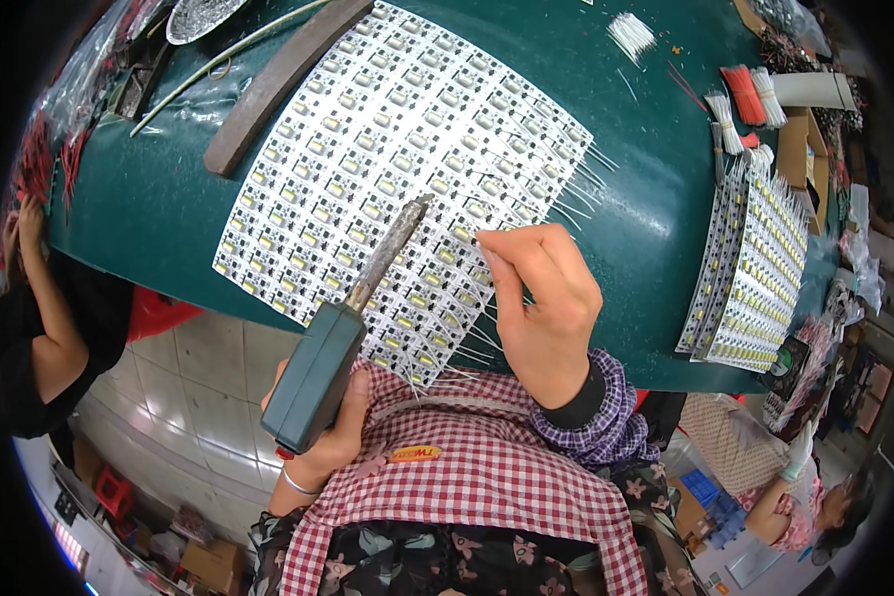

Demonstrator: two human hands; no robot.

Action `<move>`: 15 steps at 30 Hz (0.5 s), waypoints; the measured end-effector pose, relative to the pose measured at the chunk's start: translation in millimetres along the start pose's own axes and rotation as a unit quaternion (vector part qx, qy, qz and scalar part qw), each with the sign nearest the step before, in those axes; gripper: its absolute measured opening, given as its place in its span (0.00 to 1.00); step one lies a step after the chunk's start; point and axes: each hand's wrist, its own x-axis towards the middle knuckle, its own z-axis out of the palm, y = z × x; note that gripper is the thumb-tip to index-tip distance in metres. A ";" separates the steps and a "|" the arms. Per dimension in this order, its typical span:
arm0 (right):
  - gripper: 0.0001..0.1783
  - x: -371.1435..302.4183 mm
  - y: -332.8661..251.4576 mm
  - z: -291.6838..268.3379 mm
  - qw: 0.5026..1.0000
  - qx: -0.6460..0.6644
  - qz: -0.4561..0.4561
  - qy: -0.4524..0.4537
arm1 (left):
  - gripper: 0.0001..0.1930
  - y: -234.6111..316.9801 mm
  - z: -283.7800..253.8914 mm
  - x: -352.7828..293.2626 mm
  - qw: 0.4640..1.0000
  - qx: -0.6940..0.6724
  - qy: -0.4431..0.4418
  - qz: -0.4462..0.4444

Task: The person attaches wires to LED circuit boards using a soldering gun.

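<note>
Basically, nearest is a red-and-white checked apron (pixel 457 492), then the left hand (pixel 340 432), wrapped closed around the handle of a dark green soldering iron (pixel 318 372). Iron angles up and right, metal tip over the middle of a white circuit-board panel (pixel 368 139); can't tell if the tip touches. Right hand (pixel 551 303) is just right of the tip, thumb and index fingertips together at the panel's surface; can't tell if a thin wire sits in the pinch. Panel lies on the green table (pixel 656 298), tilted, rows of yellowish components, white wires (pixel 602 159) poking out along its right side. Farther: dark bar (pixel 278 89) along its upper-left edge, stacked panels (pixel 760 268) far right, red wire bundle (pixel 743 94) beyond them.
</note>
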 end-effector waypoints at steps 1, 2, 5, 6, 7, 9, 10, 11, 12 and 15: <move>0.10 0.7 -1.1 0.2 1.000 0.010 -0.001 0.008 | 0.12 0.4 -0.2 -0.6 1.000 0.000 -0.001 -0.001; 0.10 1.3 -0.5 2.5 1.000 0.010 0.000 0.008 | 0.12 0.6 -0.5 -1.7 1.000 -0.005 0.000 -0.012; 0.09 1.3 8.8 15.9 1.000 0.026 0.002 0.002 | 0.12 -2.4 -0.4 -5.7 1.000 -0.009 -0.003 -0.023; 0.09 -0.3 12.5 19.9 0.999 0.031 0.013 0.005 | 0.12 -3.1 -0.4 -6.6 1.000 -0.009 -0.007 -0.024; 0.08 -0.6 14.6 22.1 0.999 0.036 0.024 0.009 | 0.12 -3.0 -0.3 -6.7 1.000 -0.008 -0.007 -0.024; 0.08 0.9 15.1 22.1 0.999 0.030 0.017 0.007 | 0.13 -2.8 -0.3 -7.2 0.999 -0.014 -0.012 -0.031; 0.08 1.4 15.1 21.9 1.000 0.023 0.010 0.006 | 0.13 -3.2 -1.1 -8.2 0.999 -0.013 -0.012 -0.031; 0.08 1.9 15.0 21.9 1.000 0.023 0.011 0.006 | 0.13 -4.0 -2.1 -9.6 0.998 -0.012 -0.026 -0.047; 0.08 2.7 14.9 21.6 1.000 0.019 0.003 0.005 | 0.14 -4.4 -2.5 -10.1 0.997 -0.012 -0.040 -0.062; 0.08 3.4 14.2 21.0 1.000 0.012 -0.002 0.003 | 0.14 -3.2 -2.2 -7.8 0.998 -0.003 -0.049 -0.027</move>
